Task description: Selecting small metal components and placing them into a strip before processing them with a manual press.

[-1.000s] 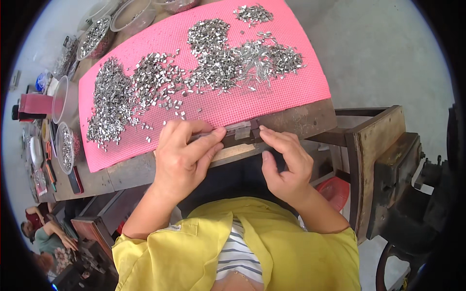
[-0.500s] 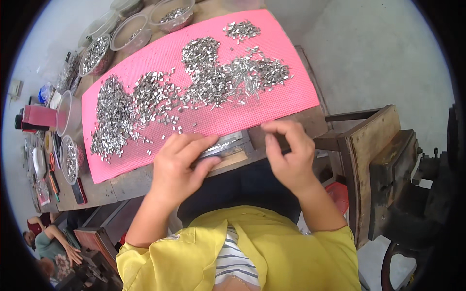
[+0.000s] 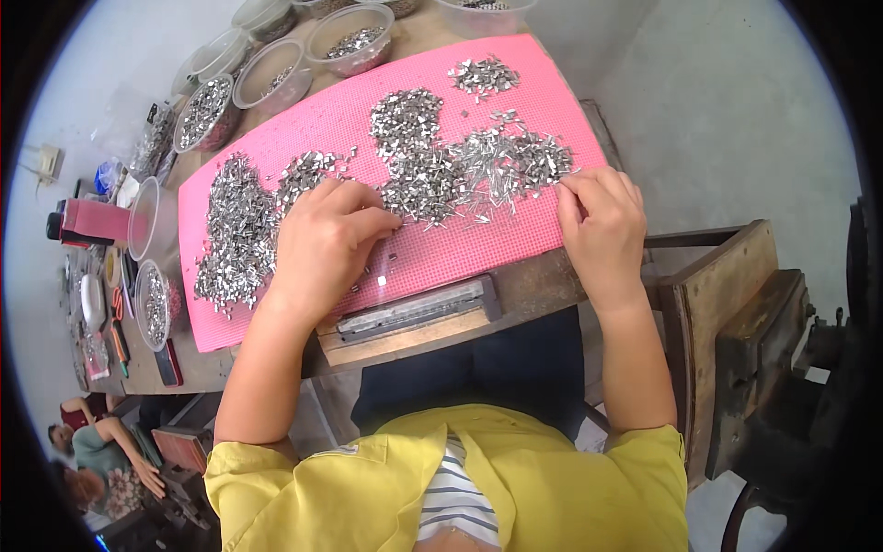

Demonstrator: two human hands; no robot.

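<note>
Small silvery metal pieces (image 3: 418, 179) lie in several heaps on a pink textured mat (image 3: 460, 248). My left hand (image 3: 322, 235) reaches over the middle heaps, its thumb and forefinger closed together at the edge of the metal; whatever is between them is too small to make out. At the right end of the heaps, my right hand (image 3: 607, 216) pinches with thumb and forefinger beside the outermost pieces; its pinch is also too small to read. Between my forearms, a long grey metal bar fixture (image 3: 414, 311) rests on a wooden block at the table's front edge.
Clear plastic tubs (image 3: 349, 41) of metal pieces line the table's far and left sides. A pink bottle (image 3: 97, 219), a phone (image 3: 168, 365) and hand tools lie left. A wooden frame (image 3: 727, 313) and dark machine (image 3: 782, 386) stand right. Other people sit at lower left.
Both hands have left the bar fixture and moved forward onto the mat, the left to the middle heaps, the right to their right end. Shiny pieces seen on the fixture no longer show.
</note>
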